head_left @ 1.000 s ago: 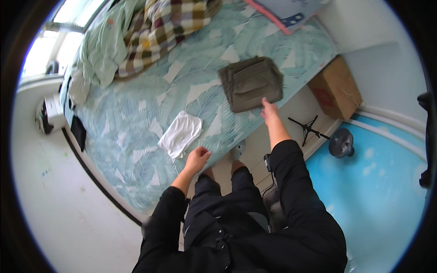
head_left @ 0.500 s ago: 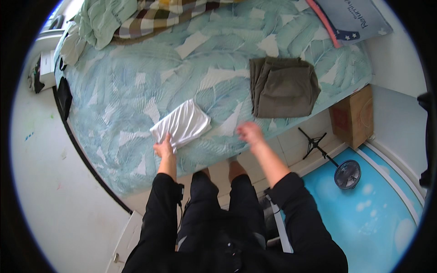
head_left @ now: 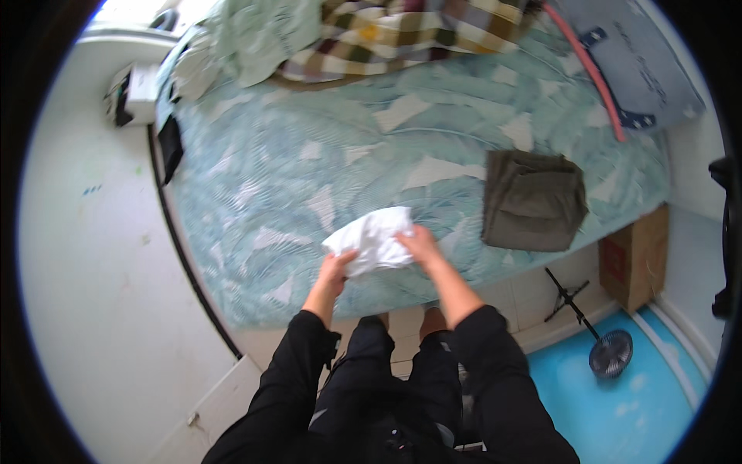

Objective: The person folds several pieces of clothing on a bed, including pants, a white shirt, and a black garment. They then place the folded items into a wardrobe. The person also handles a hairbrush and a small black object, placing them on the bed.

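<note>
Between my two hands is a small bundle of folded white cloth (head_left: pixel 374 240), smooth and slightly shiny; what kind of garment it is I cannot tell. My left hand (head_left: pixel 338 268) grips its lower left corner, the thumb on top. On the other side my right hand (head_left: pixel 417 243) pinches the right edge, with the fingers partly under the fabric. Both hands are over the near part of the bed (head_left: pixel 255 178), which has a green leaf-patterned cover. To the right lie folded dark olive trousers (head_left: pixel 535 203), untouched.
A checked blanket (head_left: pixel 417 35) and a pale green cloth (head_left: pixel 267 39) are heaped at the far side. A grey-blue pillow (head_left: pixel 638 62) lies far right. Beyond the bed's near right edge stand a cardboard box (head_left: pixel 635 259) and a black fan (head_left: pixel 610 353) on a stand.
My right hand has come left and taken hold of the white cloth's right side. The left hand still holds it. The whole view has shifted, so the bed appears lower and further right.
</note>
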A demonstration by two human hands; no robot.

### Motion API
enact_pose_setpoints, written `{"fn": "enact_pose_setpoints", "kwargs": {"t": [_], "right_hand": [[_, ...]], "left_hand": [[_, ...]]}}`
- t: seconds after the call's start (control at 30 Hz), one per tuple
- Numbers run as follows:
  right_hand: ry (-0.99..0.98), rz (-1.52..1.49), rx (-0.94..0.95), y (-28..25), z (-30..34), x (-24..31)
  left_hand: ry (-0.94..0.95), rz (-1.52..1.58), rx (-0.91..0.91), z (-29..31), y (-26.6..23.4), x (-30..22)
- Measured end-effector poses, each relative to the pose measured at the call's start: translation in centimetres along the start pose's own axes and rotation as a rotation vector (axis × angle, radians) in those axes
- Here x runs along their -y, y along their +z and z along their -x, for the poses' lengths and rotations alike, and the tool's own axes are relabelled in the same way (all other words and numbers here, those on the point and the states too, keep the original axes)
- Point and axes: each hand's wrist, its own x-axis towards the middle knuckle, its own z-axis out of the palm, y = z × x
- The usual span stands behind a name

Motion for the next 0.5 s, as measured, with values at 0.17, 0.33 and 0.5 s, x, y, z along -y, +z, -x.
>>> {"fn": "enact_pose_setpoints", "kwargs": {"t": [0.17, 0.33, 0.5], "right_hand": [[-0.084, -0.236, -0.047, -12.0, 8.7, 5.4], [-0.219, -0.109, -0.311, -23.4, 15.1, 9.5], [-0.330, 0.338, -0.649, -31.2, 15.4, 7.5]], "left_hand": [[0.130, -0.158, 0.360, 5.0, 9.7, -2.6], [0.188, -0.271, 0.552, 6.3, 22.8, -1.8], [0.247, -0.267, 0.688, 5.1, 29.2, 1.8]]}}
